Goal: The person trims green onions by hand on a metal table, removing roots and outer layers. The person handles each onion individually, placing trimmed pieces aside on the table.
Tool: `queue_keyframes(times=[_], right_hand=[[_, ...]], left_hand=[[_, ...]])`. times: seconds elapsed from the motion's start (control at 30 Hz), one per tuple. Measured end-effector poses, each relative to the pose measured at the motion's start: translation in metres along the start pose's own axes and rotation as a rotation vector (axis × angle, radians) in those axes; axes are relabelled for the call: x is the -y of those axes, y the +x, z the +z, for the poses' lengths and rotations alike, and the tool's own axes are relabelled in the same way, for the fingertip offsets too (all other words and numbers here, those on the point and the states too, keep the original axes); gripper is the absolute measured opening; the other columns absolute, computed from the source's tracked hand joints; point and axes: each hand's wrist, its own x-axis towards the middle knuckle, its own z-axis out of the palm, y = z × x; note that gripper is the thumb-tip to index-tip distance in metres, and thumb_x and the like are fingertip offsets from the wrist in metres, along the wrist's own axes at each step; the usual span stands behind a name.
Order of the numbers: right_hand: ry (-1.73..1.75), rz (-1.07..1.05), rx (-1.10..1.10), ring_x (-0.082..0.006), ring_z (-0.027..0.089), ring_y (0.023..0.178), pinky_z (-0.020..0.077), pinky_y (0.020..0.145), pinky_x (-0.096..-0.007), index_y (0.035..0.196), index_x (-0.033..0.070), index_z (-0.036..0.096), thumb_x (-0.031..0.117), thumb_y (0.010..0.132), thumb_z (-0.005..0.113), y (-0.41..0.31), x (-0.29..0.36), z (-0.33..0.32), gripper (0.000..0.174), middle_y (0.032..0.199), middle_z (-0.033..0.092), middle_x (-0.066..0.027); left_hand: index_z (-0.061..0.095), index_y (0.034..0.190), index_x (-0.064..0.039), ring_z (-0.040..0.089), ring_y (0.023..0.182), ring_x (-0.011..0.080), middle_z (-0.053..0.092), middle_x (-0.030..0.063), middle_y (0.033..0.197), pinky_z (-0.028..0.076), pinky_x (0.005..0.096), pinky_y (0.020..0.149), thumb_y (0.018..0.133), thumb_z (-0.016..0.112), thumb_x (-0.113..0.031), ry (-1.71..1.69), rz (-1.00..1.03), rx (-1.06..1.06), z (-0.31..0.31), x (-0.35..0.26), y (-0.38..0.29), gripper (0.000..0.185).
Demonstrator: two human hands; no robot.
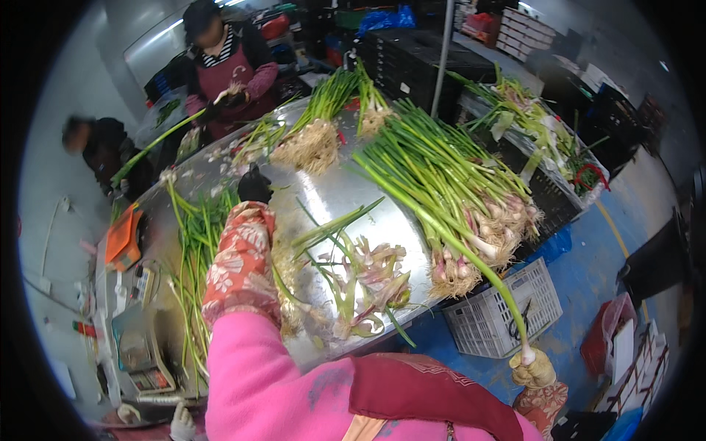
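Observation:
My left hand, in a black glove, is above the metal table, beside loose green stalks; its fingers are too unclear to read. My right hand, in a cream glove, grips one fresh garlic plant near its white bulb, off the table's right edge. The plant's long green stalk reaches up and left over a large pile of green garlic with roots and purplish bulbs. Peeled leaves and skins lie on the table in front of me. Rooted bunches lie at the far side.
Across the table a person holds a garlic stalk; another person is at far left. Gloved hands show at the bottom left. An orange scale, a white crate, a bin of trimmings and a metal pole surround the table.

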Motion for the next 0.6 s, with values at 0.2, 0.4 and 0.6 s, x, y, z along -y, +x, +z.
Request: queue_keyframes(times=[0.2, 0.4, 0.6], right_hand=[[0.053, -0.11, -0.072, -0.0057, 0.029, 0.043, 0.0231, 0.041, -0.0233, 0.109, -0.009, 0.051, 0.036, 0.089, 0.062, 0.043, -0.018, 0.034, 0.05, 0.054, 0.034, 0.0034], [0.225, -0.122, 0.15, -0.0059, 0.026, 0.042, 0.0206, 0.041, -0.0241, 0.107, -0.003, 0.052, 0.032, 0.093, 0.056, 0.111, -0.032, 0.067, 0.038, 0.053, 0.031, 0.0051], [0.302, 0.004, 0.133, -0.0062, 0.025, 0.043, 0.022, 0.042, -0.0239, 0.103, -0.001, 0.05, 0.034, 0.094, 0.053, 0.132, -0.061, 0.086, 0.037, 0.053, 0.029, 0.0062]], left_hand=[[0.043, 0.134, -0.002, 0.054, 0.112, 0.0359, 0.057, 0.025, 0.119, 0.042, 0.0423, 0.094, 0.082, 0.053, -0.062, -0.152, -0.153, 0.329, 0.012, -0.077, -0.003, 0.08], [0.036, 0.14, -0.006, 0.055, 0.111, 0.0229, 0.052, 0.0121, 0.13, 0.048, 0.0387, 0.09, 0.095, 0.053, -0.028, -1.881, 0.286, 0.855, -0.033, -0.213, -0.027, 0.053], [0.052, 0.121, -0.002, 0.062, 0.091, 0.0186, 0.063, 0.0109, 0.105, 0.051, 0.0321, 0.079, 0.097, 0.049, -0.029, -1.934, 0.022, 0.847, -0.084, -0.263, -0.049, 0.037]])
